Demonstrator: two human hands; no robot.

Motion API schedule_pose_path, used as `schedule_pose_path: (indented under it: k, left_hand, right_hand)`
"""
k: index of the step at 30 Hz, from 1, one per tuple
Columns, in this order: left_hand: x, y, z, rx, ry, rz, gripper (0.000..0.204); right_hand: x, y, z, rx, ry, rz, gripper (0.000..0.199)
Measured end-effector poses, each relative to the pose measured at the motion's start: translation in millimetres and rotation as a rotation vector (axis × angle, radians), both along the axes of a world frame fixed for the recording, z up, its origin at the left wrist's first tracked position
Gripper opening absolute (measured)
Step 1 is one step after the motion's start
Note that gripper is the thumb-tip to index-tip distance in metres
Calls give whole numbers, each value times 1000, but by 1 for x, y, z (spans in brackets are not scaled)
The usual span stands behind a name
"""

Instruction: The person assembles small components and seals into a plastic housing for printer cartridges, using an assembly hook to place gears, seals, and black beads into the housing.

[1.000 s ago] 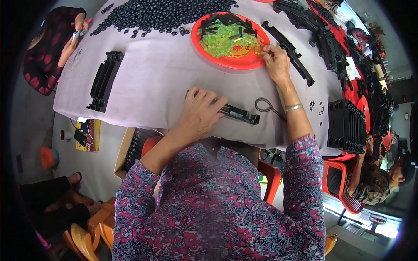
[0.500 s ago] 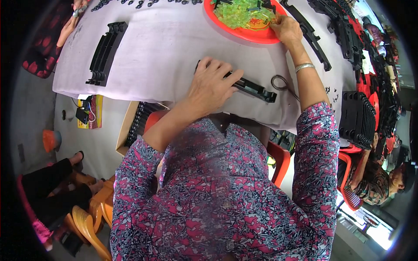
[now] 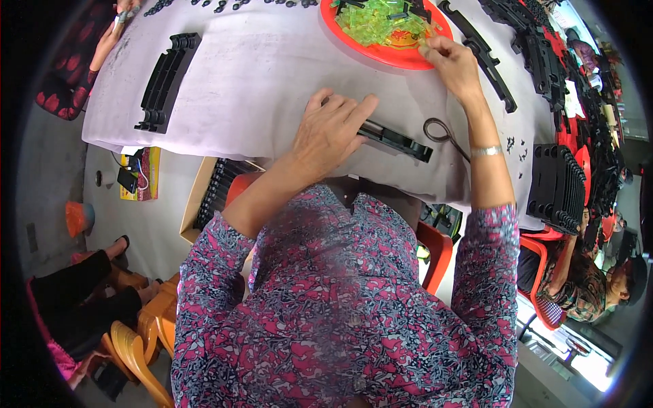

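floral sleeves: from my distant seat i look down on a patterned shirt (image 3: pixel 340 306), both forearms reaching forward over the counter (image 3: pixel 252 88), which wears a pale cloth.
open box: below the counter's near edge, left of the shirt, a cardboard box (image 3: pixel 192 207) holds dark parts.
left hand: the left hand (image 3: pixel 328 129) is closed over a long black part (image 3: pixel 400 144), gripping it against the cloth.
black part: it lies slantwise near the counter's front edge, its right end sticking out past the fingers.
looped tool: a dark metal tool (image 3: pixel 458 145) rests just right of that end, partly behind the right forearm.
tiny bits: small black bits (image 3: pixel 522 149) lie scattered right of the bracelet (image 3: pixel 486 151).
stack: ribbed black parts (image 3: pixel 558 187) sit together at the right edge.
slotted piece: another black piece (image 3: pixel 166 81) lies well apart, to the left.
right hand: thumb and forefinger of the right hand (image 3: pixel 454 66) come together at the plate's rim; i cannot tell what they pinch.
red plate: the red plate (image 3: pixel 388 59) carries yellow-green pieces (image 3: pixel 371 26) and black strips.
black rail: a long rail (image 3: pixel 484 58) lies beside the plate.
far edge: black beads (image 3: pixel 219 7) are strewn there.
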State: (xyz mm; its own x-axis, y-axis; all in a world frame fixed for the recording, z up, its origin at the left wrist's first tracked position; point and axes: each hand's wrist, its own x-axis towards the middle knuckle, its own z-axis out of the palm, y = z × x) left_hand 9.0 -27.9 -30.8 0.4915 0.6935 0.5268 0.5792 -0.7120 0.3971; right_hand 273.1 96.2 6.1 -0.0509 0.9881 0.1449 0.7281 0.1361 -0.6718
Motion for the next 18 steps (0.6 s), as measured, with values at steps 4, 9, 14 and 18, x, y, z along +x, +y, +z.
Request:
schedule_pose_path:
  k: [4, 9, 14, 18]
  left_hand:
    - [-3, 0, 3, -25, -15, -4, 70]
    - [3, 0, 8, -17, -44, -74, 71]
    - [2, -1, 3, -35, -59, -60, 67]
    - [-2, 0, 8, -66, 22, -61, 61]
  right_hand:
    - [-25, -79, 19, 26, 259, 246, 19]
    - [-38, -134, 29, -59, 114, 340, 17]
    - [-53, -144, 29, -55, 37, 323, 16]
    - [-58, -140, 25, -55, -4, 313, 12]
